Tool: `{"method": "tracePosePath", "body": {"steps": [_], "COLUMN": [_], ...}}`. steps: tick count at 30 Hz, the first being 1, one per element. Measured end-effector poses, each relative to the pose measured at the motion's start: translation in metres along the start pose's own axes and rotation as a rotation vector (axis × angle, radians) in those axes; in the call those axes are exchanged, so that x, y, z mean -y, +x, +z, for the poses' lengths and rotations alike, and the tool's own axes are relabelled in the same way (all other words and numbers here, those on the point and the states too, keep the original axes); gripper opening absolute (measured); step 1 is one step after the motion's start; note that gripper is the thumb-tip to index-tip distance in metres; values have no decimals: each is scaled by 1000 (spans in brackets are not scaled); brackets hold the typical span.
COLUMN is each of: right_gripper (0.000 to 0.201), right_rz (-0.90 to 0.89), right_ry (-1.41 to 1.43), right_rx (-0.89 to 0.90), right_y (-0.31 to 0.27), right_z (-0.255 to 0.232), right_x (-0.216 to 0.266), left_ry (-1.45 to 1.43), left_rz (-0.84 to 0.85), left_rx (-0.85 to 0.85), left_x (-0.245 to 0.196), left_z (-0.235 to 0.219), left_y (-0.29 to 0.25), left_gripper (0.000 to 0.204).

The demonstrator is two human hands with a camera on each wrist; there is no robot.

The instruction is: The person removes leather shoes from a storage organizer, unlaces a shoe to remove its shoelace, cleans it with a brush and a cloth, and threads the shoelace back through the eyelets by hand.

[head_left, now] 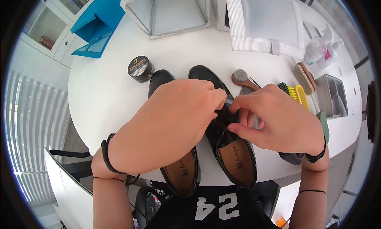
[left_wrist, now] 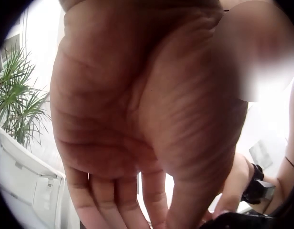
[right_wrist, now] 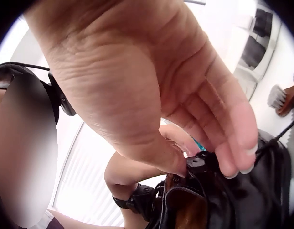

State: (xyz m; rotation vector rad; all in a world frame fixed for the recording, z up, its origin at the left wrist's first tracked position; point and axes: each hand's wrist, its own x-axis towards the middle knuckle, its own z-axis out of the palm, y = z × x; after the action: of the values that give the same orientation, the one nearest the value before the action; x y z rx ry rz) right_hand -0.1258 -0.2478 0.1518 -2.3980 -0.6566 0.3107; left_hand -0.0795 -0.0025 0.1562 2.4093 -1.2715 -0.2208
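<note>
From the head view I register a white table (head_left: 103,100) as the work surface, with a clear-sided storage box (head_left: 180,15) and a white-edged box (head_left: 270,21) along its far side. A blue container (head_left: 109,15) sits at the far left. On the near side I locate the worked shoe (head_left: 221,134), black, toe directed away from the person and slightly left, heel toward the person; its long axis runs obliquely from far left to near right. A second shoe (head_left: 180,177) stands beside it on the left, toe likewise away. The worked shoe lies below and between the two hands, its lacing area at the fingertips. The left hand (head_left: 174,114) reaches in over the second shoe, back upward, fingers bent; I cannot tell whether its tips pinch anything. The right hand (head_left: 278,114) enters from the right, palm inward; thumb and fingers are apart, tips touching the upper near the lacing. An oblong brush (head_left: 304,77) rests beyond the right hand. A round black tin (head_left: 139,68) sits left of the toes. In the right wrist view a thin black cord (right_wrist: 282,136) extends from the shoe.
</note>
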Motion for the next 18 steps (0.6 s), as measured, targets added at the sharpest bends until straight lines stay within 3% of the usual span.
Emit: {"method": "tracePosePath", "body": {"steps": [8,18], "right_gripper": [14,12], "right_rz": [-37,-66], "right_ry": [-166,-112], "right_rx": [8,-55], "right_y": [-3,-1], "right_z": [-1,1], "right_x": [-2,0], "left_ry": [-49,4], "left_rz": [-59,-91], "left_rx": [-4,32], "left_x": [2,-1], "left_z": [3,8], "left_y": [3,-2], "left_gripper": [4,4]}}
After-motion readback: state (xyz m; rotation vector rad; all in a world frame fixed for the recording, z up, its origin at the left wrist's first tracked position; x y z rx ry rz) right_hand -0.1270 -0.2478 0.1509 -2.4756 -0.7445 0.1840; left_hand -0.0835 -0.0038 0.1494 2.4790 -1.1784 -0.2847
